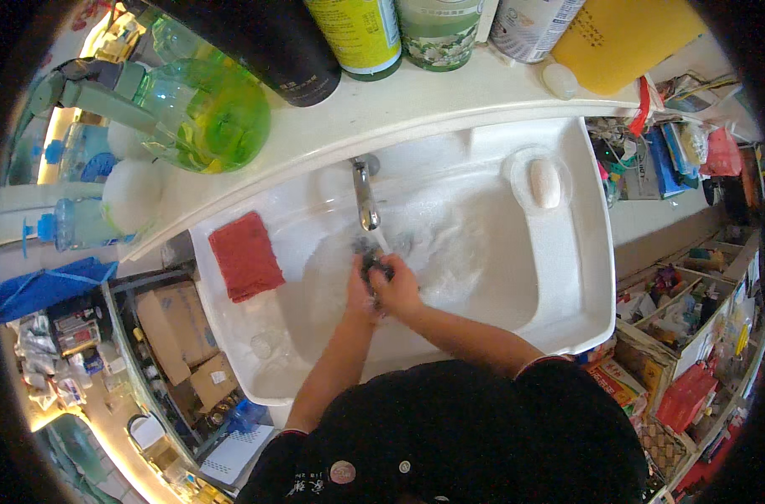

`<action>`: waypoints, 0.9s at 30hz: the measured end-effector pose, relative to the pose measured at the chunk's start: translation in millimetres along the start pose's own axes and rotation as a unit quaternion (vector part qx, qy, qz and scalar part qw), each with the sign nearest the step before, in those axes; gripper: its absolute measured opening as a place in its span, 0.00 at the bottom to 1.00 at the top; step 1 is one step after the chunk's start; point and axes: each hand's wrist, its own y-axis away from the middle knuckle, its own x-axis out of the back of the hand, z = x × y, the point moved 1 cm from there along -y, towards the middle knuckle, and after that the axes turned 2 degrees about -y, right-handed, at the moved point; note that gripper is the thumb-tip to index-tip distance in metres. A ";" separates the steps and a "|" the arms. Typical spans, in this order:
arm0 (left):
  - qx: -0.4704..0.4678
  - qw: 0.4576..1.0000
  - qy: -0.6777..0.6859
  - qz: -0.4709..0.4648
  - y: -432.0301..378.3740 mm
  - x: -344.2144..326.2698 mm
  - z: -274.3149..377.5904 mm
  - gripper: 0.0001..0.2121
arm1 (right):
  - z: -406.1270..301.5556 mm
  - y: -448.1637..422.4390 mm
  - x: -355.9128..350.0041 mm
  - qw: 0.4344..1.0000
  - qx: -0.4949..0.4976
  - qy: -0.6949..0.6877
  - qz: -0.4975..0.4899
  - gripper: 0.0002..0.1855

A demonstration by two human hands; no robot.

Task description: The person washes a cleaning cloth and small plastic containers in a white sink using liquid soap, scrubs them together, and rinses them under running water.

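Observation:
Over the basin of a white sink (508, 277), both of my hands meet below a chrome faucet (364, 195). A small dark wet item (381, 269) is held between them; blur and fingers hide what it is. My left hand (361, 293) grips it from the left side. Pressed against it from the right is my right hand (400, 288), with the fingers bent over it. A stream of water (380, 238) runs from the spout onto the hands. Foamy water (451, 252) swirls in the basin around them.
A folded red cloth (247, 257) lies on the sink's left ledge. A bar of soap (545, 183) rests in a clear dish at the back right. On the white shelf (382, 104) above stand a green spray bottle (206, 120), a black cylinder (294, 69) and several other containers.

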 end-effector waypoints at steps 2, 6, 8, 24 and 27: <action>0.045 0.996 0.064 -0.042 9.3 -37.1 19.3 0.20 | 3.9 24.5 -4.3 0.943 0.327 0.059 -0.006 0.16; 0.158 0.965 0.142 -0.151 -12.3 17.0 33.1 0.18 | -34.8 57.6 -26.3 0.869 0.447 0.144 -0.158 0.18; 0.040 0.950 0.148 -0.271 -8.3 6.0 14.7 0.19 | -17.5 24.3 -9.6 0.856 0.441 0.228 -0.144 0.17; -0.202 0.761 -0.593 0.170 -1.8 7.1 32.4 0.18 | 62.9 -51.3 52.8 0.640 0.450 0.600 -0.168 0.22; -0.170 0.807 -0.542 0.159 19.6 2.3 38.4 0.17 | 36.0 -75.4 73.4 0.693 0.309 0.644 -0.095 0.17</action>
